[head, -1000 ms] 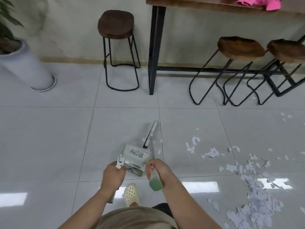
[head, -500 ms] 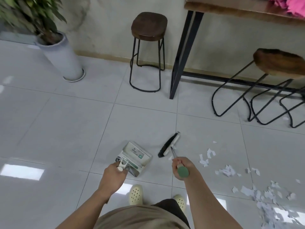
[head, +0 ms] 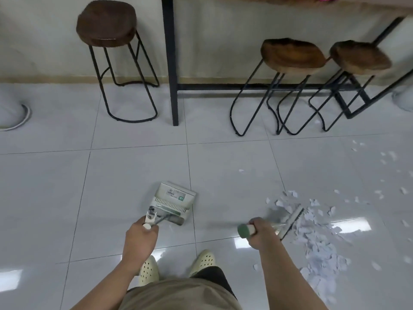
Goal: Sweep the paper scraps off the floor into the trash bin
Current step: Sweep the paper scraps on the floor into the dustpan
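My left hand (head: pixel 140 236) grips the handle of a white and green dustpan (head: pixel 173 202), which rests on the grey tiled floor just ahead of my feet. My right hand (head: pixel 261 232) holds the green-capped handle of a broom (head: pixel 290 221); its head lies blurred in the left edge of a dense heap of white paper scraps (head: pixel 317 245) at my right. More scraps are scattered thinly further right and toward the stools. No trash bin is in view.
A dark stool (head: pixel 107 23) stands at the wall on the left. A black table leg (head: pixel 170 63) comes down beside it, and two brown stools (head: pixel 292 53) sit under the table on the right. A white planter base (head: pixel 13 115) shows at the far left.
My right hand has swung the broom from beside the dustpan out to the right, into the paper heap. The dustpan has stayed in my left hand. The view has turned rightward.
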